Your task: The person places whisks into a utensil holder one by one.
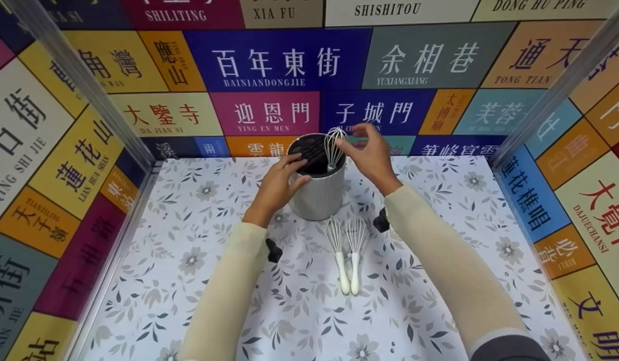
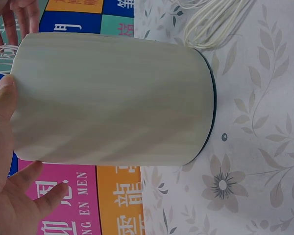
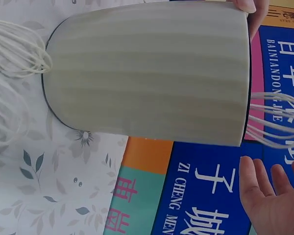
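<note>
A pale utensil holder (image 1: 317, 195) with a dark interior stands upright near the back wall. My left hand (image 1: 279, 183) holds its left rim, with the thumb on the near edge. In the left wrist view, that hand's other fingers (image 2: 51, 198) lie spread near the holder's side. A whisk (image 1: 334, 150) stands in the holder, its wire head above the rim and its handle hidden inside. Beside this wire head is my right hand (image 1: 372, 153); the right wrist view shows its fingers (image 3: 252, 178) extended and apart from the wires. A dark slotted thing (image 1: 309, 150) shows at the holder's opening.
Two white-handled whisks (image 1: 335, 235) lie side by side in front of the holder on the floral-patterned tabletop (image 1: 189, 301). Panels with printed signs (image 1: 279, 60) enclose the back and both sides. Clear corner posts (image 1: 88, 75) stand at the back corners.
</note>
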A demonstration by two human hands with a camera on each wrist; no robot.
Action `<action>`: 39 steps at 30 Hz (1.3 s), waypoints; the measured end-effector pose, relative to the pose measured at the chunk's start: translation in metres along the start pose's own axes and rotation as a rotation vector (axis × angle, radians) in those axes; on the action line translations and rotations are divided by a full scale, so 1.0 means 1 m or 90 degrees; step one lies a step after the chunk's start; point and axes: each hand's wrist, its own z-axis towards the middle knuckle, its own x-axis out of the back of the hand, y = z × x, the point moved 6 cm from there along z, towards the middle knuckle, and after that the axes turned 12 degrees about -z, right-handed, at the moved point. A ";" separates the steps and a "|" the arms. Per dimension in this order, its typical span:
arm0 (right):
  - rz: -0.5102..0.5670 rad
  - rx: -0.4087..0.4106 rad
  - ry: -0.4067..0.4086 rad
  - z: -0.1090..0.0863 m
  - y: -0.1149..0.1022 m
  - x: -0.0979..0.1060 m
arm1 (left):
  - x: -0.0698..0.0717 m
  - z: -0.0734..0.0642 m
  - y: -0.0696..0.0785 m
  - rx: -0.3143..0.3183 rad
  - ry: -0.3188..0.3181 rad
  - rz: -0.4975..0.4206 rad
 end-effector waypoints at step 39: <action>-0.067 -0.152 -0.208 -0.155 0.119 -0.039 | 0.001 0.001 0.000 0.007 -0.003 -0.003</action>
